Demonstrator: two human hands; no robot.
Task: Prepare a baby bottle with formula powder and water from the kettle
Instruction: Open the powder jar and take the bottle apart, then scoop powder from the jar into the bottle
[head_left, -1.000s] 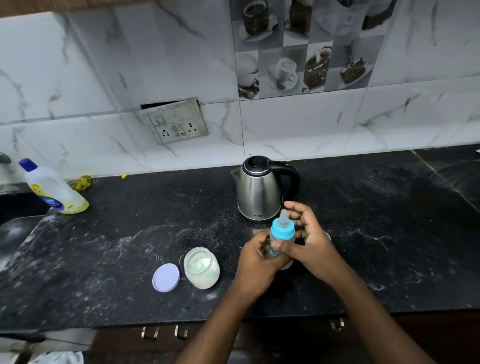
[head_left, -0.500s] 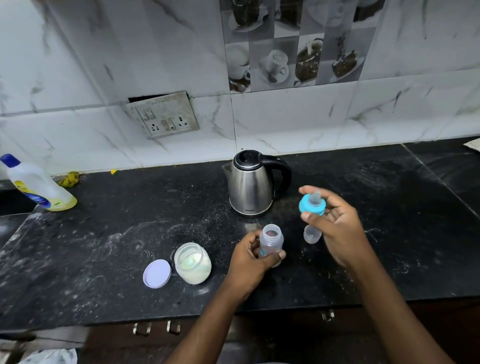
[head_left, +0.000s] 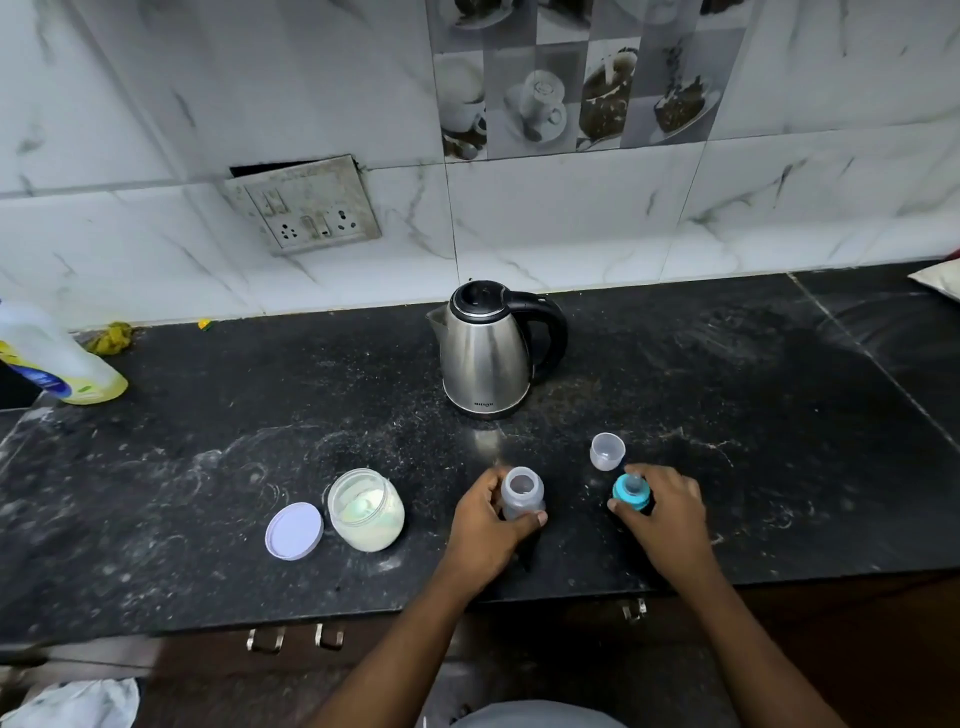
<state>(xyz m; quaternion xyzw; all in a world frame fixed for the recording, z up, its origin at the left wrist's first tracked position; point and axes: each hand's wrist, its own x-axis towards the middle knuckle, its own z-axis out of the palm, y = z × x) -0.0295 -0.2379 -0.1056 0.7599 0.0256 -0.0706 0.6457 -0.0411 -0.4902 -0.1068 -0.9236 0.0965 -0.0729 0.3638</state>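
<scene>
- Head view, looking down on the black worktop (head_left: 208, 441): my left hand (head_left: 488, 530) grips the baby bottle (head_left: 522, 493). My fingers (head_left: 525, 519) are curled round its body, with the thumb across the near side.
- The baby bottle stands upright on the worktop, near the front edge, on the near side of the kettle (head_left: 485, 353). Its mouth is uncovered. I cannot tell whether anything is inside it.
- My right hand (head_left: 670, 519) holds the teal teat ring (head_left: 631, 493), fingers and thumb pinched round its rim, the teat pointing up.
- The teat ring is low over the worktop, to the right of the baby bottle and apart from it. Whether it touches the surface I cannot tell.
- A clear cap (head_left: 607, 451) sits mouth up on the worktop, just on the far side of the teat ring. Neither hand is on it.
- The kettle is steel with a black lid and handle. The lid is down, the spout points left and the handle right.
- The formula jar (head_left: 366, 512) stands open to the left of my left hand, with pale powder inside.
- A lilac lid (head_left: 294, 530) lies flat just beside the formula jar, on its left.
- At the far left a detergent bottle (head_left: 57, 358) with yellow liquid is cut off by the frame edge. A yellowish cloth (head_left: 111, 338) lies by the wall next to it.
- A socket plate (head_left: 306, 208) hangs on the marble wall, up and to the left of the kettle.
</scene>
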